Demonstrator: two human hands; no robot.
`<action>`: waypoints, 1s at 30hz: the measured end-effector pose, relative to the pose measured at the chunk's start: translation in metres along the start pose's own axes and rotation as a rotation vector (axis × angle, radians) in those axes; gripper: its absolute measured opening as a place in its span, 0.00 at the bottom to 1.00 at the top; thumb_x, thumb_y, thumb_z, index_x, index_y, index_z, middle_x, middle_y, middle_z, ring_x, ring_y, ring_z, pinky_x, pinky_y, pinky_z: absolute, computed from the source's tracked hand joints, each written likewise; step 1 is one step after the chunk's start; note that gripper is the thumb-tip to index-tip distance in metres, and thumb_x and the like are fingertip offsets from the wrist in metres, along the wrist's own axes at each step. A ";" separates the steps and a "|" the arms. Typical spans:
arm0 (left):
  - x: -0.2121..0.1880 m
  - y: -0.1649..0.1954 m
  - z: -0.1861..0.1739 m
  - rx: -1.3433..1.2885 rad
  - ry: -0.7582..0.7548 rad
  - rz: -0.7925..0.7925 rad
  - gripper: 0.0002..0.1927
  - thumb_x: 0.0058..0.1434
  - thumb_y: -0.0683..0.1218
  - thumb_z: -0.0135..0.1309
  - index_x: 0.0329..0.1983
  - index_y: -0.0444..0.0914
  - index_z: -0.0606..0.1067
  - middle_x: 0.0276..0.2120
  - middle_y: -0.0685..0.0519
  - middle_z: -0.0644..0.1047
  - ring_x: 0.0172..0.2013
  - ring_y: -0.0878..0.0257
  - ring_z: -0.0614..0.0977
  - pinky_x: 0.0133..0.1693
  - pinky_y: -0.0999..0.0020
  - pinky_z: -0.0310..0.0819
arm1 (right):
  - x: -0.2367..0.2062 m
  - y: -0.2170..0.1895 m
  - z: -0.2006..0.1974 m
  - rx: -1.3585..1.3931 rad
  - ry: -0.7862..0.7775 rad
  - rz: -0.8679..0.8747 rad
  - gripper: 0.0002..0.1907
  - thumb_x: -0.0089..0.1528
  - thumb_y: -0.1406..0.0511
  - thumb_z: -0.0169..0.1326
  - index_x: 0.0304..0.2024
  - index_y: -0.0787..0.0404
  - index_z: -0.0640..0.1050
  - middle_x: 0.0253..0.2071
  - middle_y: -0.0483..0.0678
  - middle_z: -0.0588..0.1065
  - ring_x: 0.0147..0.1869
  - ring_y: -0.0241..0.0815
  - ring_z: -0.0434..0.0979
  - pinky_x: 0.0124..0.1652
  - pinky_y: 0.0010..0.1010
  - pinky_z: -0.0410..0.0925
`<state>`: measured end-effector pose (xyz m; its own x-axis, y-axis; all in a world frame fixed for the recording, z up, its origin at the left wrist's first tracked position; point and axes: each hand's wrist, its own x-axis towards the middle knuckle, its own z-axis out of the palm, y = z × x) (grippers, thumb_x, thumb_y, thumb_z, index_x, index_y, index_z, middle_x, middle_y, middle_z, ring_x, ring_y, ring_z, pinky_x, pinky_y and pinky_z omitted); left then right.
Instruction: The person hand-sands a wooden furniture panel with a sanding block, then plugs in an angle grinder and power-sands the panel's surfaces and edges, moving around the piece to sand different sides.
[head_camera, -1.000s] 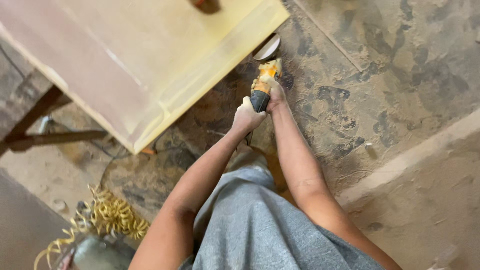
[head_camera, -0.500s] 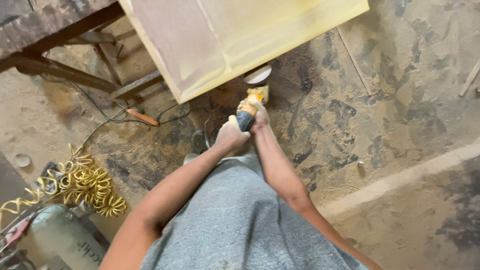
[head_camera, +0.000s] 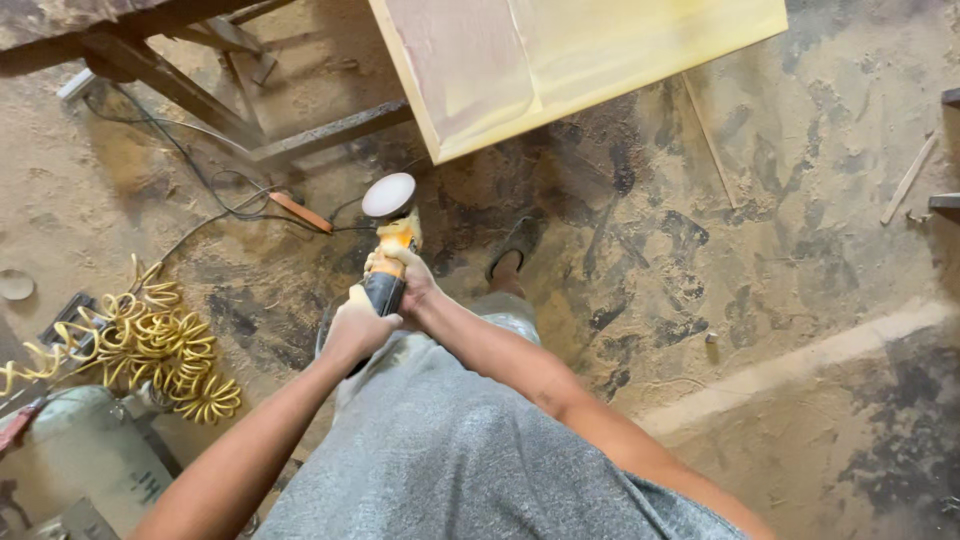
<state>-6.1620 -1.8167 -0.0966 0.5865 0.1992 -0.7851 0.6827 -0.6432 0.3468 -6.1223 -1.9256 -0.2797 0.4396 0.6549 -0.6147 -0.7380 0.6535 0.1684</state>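
Both hands hold a sander (head_camera: 388, 258) out over the dusty floor (head_camera: 800, 250). The left hand (head_camera: 357, 325) is clenched around the black rear grip, on the near end of the tool. The right hand (head_camera: 408, 281) wraps the yellow body just ahead of it, fingers closed over the top. The two hands touch, one behind the other. The sander's round pad (head_camera: 389, 194) is at the far end, its pale face turned up toward the camera — it hangs just near of the panel (head_camera: 560, 60) and clear of it.

The panel is a pale, yellowish board with a raised edge; its near left corner points toward the pad. Left of it stands a dark wooden frame (head_camera: 200, 95), with a black cord (head_camera: 190, 170) trailing over the sawdust below. A coiled yellow hose (head_camera: 150, 340) lies at near left, beside a pale tank (head_camera: 90, 450). One foot in a sandal (head_camera: 512, 255) shows just right of the hands — grey cloth (head_camera: 450, 450) fills the near middle.
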 end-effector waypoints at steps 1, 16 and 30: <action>-0.003 -0.008 0.000 -0.009 -0.015 -0.014 0.36 0.50 0.52 0.64 0.54 0.28 0.64 0.44 0.28 0.78 0.49 0.37 0.82 0.50 0.49 0.75 | 0.002 0.008 -0.002 -0.018 0.035 0.015 0.11 0.59 0.64 0.59 0.41 0.62 0.75 0.35 0.52 0.78 0.37 0.47 0.81 0.42 0.40 0.76; 0.184 0.036 0.042 -0.735 0.145 0.070 0.44 0.62 0.66 0.55 0.70 0.32 0.63 0.60 0.39 0.73 0.60 0.51 0.75 0.59 0.59 0.67 | -0.128 -0.137 -0.080 -0.023 0.419 -0.463 0.11 0.57 0.64 0.61 0.38 0.61 0.75 0.31 0.53 0.77 0.32 0.51 0.79 0.37 0.41 0.76; 0.274 0.152 0.026 -1.573 0.004 0.267 0.19 0.60 0.37 0.63 0.53 0.26 0.75 0.47 0.44 0.82 0.45 0.55 0.85 0.50 0.63 0.81 | -0.272 -0.245 -0.112 0.431 0.403 -0.731 0.19 0.60 0.50 0.56 0.41 0.58 0.74 0.33 0.52 0.76 0.35 0.50 0.78 0.36 0.41 0.75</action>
<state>-5.9083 -1.8794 -0.2725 0.7566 0.2146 -0.6176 0.3129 0.7105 0.6303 -6.1188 -2.3065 -0.2400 0.4496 -0.1016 -0.8874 -0.0598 0.9879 -0.1434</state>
